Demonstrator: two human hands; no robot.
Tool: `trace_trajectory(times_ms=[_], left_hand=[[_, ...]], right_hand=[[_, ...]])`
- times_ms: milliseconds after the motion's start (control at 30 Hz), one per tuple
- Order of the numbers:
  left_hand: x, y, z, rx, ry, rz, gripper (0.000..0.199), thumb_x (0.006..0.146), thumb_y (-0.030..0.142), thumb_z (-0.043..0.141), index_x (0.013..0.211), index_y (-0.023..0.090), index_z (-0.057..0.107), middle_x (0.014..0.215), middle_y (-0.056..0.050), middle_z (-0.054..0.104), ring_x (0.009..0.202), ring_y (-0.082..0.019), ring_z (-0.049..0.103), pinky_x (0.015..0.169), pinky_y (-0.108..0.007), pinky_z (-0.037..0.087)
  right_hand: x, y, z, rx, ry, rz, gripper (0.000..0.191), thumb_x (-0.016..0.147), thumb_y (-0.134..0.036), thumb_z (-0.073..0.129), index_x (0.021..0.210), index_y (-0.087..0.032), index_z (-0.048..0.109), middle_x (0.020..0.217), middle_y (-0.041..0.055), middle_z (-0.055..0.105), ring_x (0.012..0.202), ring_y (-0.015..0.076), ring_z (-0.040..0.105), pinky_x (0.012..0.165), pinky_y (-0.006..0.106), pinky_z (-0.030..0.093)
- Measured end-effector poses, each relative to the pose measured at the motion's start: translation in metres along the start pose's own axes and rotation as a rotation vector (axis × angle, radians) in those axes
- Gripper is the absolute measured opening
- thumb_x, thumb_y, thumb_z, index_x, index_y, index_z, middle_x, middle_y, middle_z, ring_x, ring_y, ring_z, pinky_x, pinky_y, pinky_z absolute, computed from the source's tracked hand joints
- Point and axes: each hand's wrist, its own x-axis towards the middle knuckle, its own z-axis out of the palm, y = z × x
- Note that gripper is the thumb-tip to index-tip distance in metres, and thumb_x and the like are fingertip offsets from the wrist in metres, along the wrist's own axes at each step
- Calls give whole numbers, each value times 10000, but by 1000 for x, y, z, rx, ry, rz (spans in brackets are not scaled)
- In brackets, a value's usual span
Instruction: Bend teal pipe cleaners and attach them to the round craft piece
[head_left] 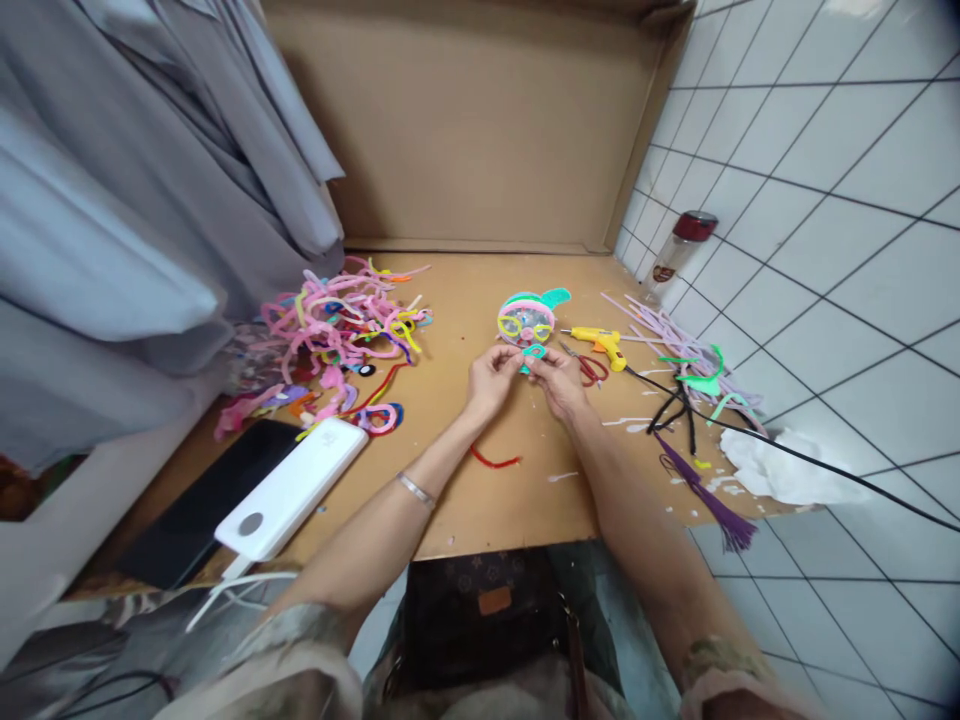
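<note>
My left hand [494, 381] and my right hand [559, 381] meet over the middle of the table, fingertips pinched on a small looped piece of teal pipe cleaner [533, 352]. Just beyond it sits a round clear container [525, 322], trimmed with pink, yellow and teal pipe cleaner. A yellow glue gun [600, 342] lies to the right of my right hand, its cord trailing off to the right. Red-handled scissors [592, 371] rest close beside that hand. On the near side, a red pipe cleaner [496, 461] is partly hidden by my left forearm.
A tangle of colourful pipe cleaners [337, 320] covers the left side. Nearer are a white power bank [292, 490] and a dark phone [202, 500]. Lilac pipe cleaners [675, 345], a purple tassel [709, 495], white tissue [787, 465] and a bottle [679, 252] are along the right.
</note>
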Motion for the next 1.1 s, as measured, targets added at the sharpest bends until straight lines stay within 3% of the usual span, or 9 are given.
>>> trace_trajectory(times_ms=[167, 300, 500, 733, 1100], left_hand=[[3, -7, -5, -32, 26, -30, 125, 738, 250, 738, 792, 150, 687, 731, -19, 703, 677, -128, 617, 721, -251, 498], [2, -7, -9, -81, 3, -19, 248, 722, 295, 779, 917, 149, 731, 791, -44, 735, 722, -146, 646, 749, -271, 511], [-1, -10, -11, -106, -27, -21, 282, 701, 387, 804, 826, 144, 738, 792, -51, 738, 718, -148, 643, 763, -290, 515], [2, -13, -10, -84, -29, -35, 255, 715, 384, 788, 778, 148, 714, 749, -27, 718, 686, -129, 614, 739, -265, 502], [-1, -14, -10, -6, 3, -47, 247, 745, 400, 745, 739, 158, 695, 710, -16, 687, 672, -133, 579, 713, -258, 475]], right_hand=[[-2, -3, -1, -24, -21, 4, 399, 468, -413, 888, 751, -205, 698, 616, -28, 653, 536, 98, 536, 523, 242, 460], [-4, -4, 2, -110, 4, -15, 379, 474, -428, 884, 692, -194, 682, 557, -34, 631, 508, 93, 535, 505, 228, 453], [-4, -2, 3, -129, 35, -22, 376, 448, -433, 887, 644, -185, 682, 545, -28, 629, 494, 88, 514, 497, 225, 435], [0, 3, -2, -175, 32, -4, 370, 460, -442, 882, 629, -180, 680, 541, -12, 629, 473, 85, 495, 476, 221, 411], [-4, 2, 1, -257, 35, -92, 354, 517, -455, 865, 574, -190, 637, 506, -30, 576, 471, 85, 440, 468, 227, 344]])
